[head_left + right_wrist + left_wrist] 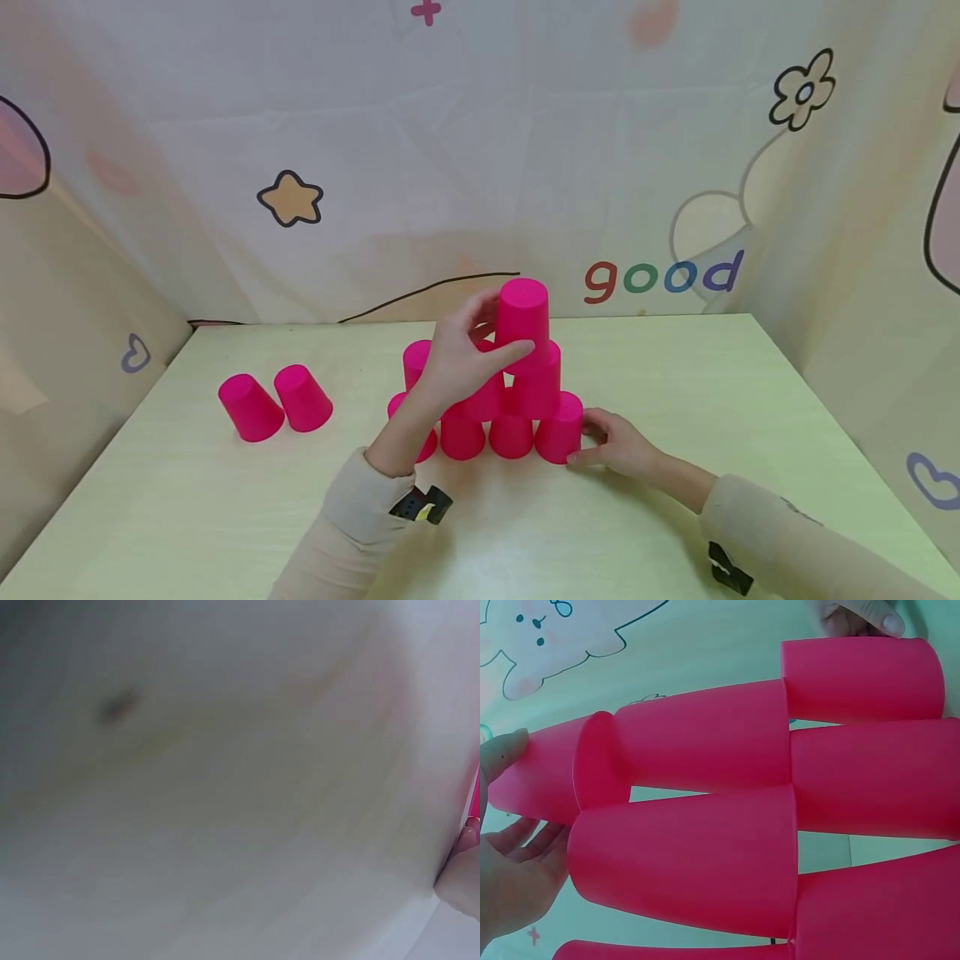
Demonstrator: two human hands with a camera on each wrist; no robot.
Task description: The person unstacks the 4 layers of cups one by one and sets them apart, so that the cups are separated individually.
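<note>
The stacked bright pink tapered cups (483,400), midway between the worktop's left and right edges, look like smooth, opaque plastic with a mostly matt, soft-sheened finish. The pair of bright pink tapered cups (251,408) nearer the left edge looks the same. The pale yellow-green rectangular worktop (645,367) is smooth, faintly wood-grained and low in shine. Beyond its far edge, the pale printed backdrop (480,175) looks like creased, matt cloth. The beige long sleeves (360,517) are dull, softly wrinkled cloth.
</note>
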